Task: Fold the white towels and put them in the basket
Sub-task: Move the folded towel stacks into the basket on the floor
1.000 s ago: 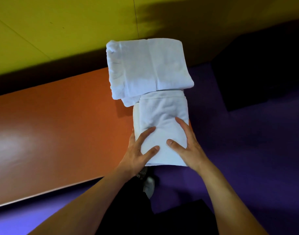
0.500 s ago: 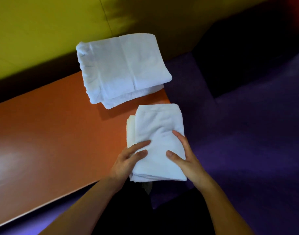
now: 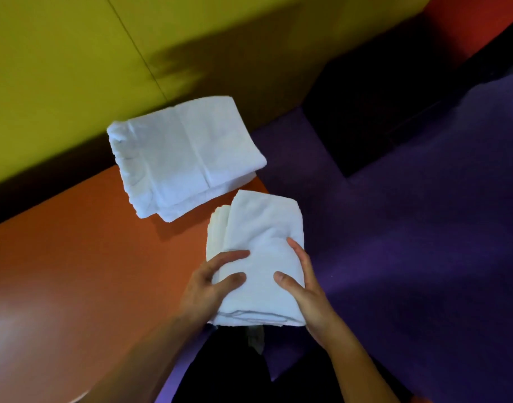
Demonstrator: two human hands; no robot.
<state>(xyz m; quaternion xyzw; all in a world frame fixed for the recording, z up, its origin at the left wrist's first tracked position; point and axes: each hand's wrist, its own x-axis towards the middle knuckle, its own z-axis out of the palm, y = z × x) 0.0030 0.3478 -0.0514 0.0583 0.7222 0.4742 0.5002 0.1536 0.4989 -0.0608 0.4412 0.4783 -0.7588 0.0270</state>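
Holding the folded towel (image 3: 261, 251) between both hands, the left hand (image 3: 208, 286) and right hand (image 3: 304, 289) pinch its near end, thumbs on top, fingers probably beneath. Keep layers squeezed together while carrying; the second towel (image 3: 185, 155) lies beyond the fingertips.

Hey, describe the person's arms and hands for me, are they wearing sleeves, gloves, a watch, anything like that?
Both forearms are bare as far as the frame shows: no sleeves in view. The left hand and the right hand are bare too, with no gloves. No watch, bracelet or ring shows on the visible wrists and fingers, and there are no markings that I can make out. The fingernails look short and unpainted.
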